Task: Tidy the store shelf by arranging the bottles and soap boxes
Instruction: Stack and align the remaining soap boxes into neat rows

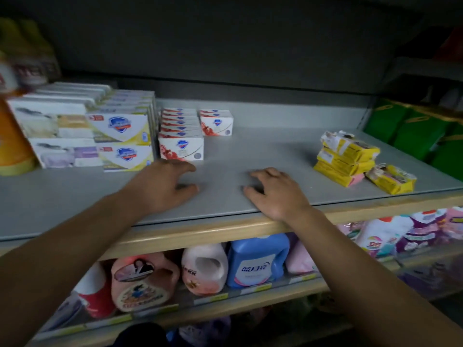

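On the grey shelf point(250, 151), both hands lie empty near the front edge: the left hand point(160, 186) sits just in front of the red-and-white soap boxes point(181, 144), fingers loosely spread and gripping nothing, and the right hand point(276, 194) rests on the bare surface with relaxed, slightly bent fingers, also holding nothing. To the left, yellow-and-white soap boxes point(122, 141) stand in 2 stacked rows beside the pale boxes point(57, 136), all fairly neat. Well apart on the right, the yellow wrapped soaps point(347, 159) are the untidy lot: a leaning pile with torn wrapper ends, and 1 loose bar point(390, 179) lying askew just beside it. These look light and firm inside but loosely wrapped, so the paper could tear further or slip; taking each across its long flat sides, not by the ragged ends, seems safest. The cardboard boxes should be stiff and light, easy to push square by their faces. Below, detergent bottles point(258, 261) crowd the lower shelf; they are likely heavy and best lifted by their handles.
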The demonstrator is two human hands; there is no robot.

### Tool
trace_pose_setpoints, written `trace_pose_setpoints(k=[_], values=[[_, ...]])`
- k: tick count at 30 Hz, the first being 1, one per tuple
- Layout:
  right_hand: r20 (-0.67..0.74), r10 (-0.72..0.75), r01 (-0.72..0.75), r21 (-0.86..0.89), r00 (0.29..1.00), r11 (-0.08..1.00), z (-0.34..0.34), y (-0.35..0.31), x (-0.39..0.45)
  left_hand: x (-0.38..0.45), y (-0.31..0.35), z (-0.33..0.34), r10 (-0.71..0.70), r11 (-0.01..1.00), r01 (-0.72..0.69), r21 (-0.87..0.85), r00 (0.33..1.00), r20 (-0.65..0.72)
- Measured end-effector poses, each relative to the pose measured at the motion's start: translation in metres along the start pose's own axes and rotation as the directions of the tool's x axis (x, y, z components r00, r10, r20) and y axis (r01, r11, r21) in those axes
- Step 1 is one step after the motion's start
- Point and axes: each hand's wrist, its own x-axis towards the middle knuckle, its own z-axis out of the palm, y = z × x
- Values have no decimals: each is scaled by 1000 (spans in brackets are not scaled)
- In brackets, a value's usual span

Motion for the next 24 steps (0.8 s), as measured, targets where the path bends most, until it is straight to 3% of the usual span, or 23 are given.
trace_pose_setpoints(k=[5, 8, 15, 19, 24], values=[[-4, -40, 40, -17, 999, 999, -2, -12, 28, -9, -29, -1, -63, 998, 63, 3, 998, -6], [-12, -83, 83, 14, 997, 996, -2, -30, 69, -8, -34, 6, -24, 1000, 23, -6, 999, -28], [-138, -77, 84, 45, 987, 995, 17, -62, 173, -5, -43, 14, -64, 997, 62, -41, 995, -74], [-202, -74, 71, -21, 977, 997, 27, -61, 219, -2, -45, 15, -73, 997, 69, -44, 993, -93], [-152, -45, 13, -205, 987, 979, 38, -56, 254, 2, -46, 19, -58, 998, 61, 29, 993, -100]])
